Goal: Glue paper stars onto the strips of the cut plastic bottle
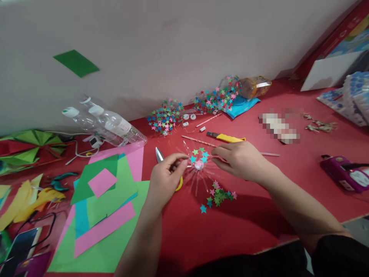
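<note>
Between my hands on the red table lies a clear plastic piece cut into thin strips that fan out from a white cap (198,165). Blue, green and pink paper stars (204,157) sit on some of its strips. My left hand (167,175) is closed at the left side, thumb and forefinger pinching what looks like a clear strip. At the right side my right hand (238,158) has its fingertips together; what they hold is too small to make out. Just below, loose paper stars (219,195) lie in a small heap. Scissors (159,154) are partly under my left hand.
A yellow utility knife (227,137) and striped straws (198,141) lie behind my hands. Star-covered plastic pieces (166,117) stand by the wall. Coloured paper sheets (115,231), plastic bottles (115,123) and a yellow glue gun (43,198) are left; a purple device (343,173) is right.
</note>
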`<move>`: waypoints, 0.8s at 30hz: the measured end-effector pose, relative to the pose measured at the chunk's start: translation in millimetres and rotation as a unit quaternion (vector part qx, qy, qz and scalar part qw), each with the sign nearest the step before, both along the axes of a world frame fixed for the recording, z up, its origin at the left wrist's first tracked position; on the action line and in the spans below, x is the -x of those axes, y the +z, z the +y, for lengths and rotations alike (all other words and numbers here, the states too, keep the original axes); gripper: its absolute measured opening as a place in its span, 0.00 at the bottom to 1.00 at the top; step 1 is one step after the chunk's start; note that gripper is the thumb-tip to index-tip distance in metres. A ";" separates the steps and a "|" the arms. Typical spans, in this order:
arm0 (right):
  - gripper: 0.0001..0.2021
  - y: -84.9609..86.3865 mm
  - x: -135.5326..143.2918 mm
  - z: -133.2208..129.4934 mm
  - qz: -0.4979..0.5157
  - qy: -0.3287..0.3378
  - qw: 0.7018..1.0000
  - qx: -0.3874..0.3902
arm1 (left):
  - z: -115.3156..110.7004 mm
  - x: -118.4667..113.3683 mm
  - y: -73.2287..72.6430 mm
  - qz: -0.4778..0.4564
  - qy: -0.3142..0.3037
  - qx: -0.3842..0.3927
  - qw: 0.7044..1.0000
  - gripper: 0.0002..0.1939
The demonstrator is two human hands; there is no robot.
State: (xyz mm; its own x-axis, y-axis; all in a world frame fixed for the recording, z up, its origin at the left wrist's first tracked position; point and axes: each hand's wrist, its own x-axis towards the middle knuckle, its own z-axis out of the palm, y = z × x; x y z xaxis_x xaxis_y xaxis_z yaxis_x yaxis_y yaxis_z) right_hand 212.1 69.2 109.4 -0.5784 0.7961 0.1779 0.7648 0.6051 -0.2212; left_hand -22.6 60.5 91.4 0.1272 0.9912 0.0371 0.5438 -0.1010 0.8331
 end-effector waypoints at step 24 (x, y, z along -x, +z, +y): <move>0.07 -32.4 3.5 -15.3 -0.122 -0.026 0.990 0.068 | 2.9 6.0 -31.6 -0.022 -0.042 0.020 0.999 0.16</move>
State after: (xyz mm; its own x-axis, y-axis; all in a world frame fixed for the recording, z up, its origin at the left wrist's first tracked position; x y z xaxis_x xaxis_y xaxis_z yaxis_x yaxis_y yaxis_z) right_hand 208.6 53.8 77.0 -0.5491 0.8325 -0.0731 0.8345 0.5414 -0.1028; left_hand -28.6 63.4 59.8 0.2092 0.9779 0.0060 0.4970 -0.1115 0.8606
